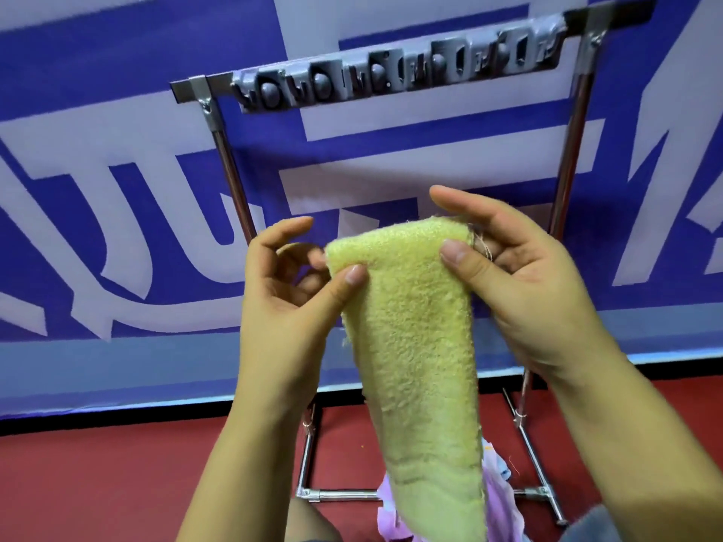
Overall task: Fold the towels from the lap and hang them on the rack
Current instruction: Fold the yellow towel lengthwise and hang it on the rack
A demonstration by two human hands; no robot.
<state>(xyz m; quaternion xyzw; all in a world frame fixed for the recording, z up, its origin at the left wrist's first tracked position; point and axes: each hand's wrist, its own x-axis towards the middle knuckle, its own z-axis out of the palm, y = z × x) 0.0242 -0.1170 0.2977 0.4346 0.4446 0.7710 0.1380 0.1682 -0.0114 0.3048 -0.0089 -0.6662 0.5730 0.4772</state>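
Nearest me, more cloth (pixel 504 498) waits on the lap. My left hand (pixel 285 291) and right hand (pixel 520 267) each pinch a top corner of the folded yellow towel (pixel 414 346), held up before the rack (pixel 399 76). I judge folding finished; next I must lift it over the top bar.

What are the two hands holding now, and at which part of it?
Both hold the yellow towel at its upper edge: the left hand pinches the left corner, the right hand pinches the right corner. The rest hangs down.
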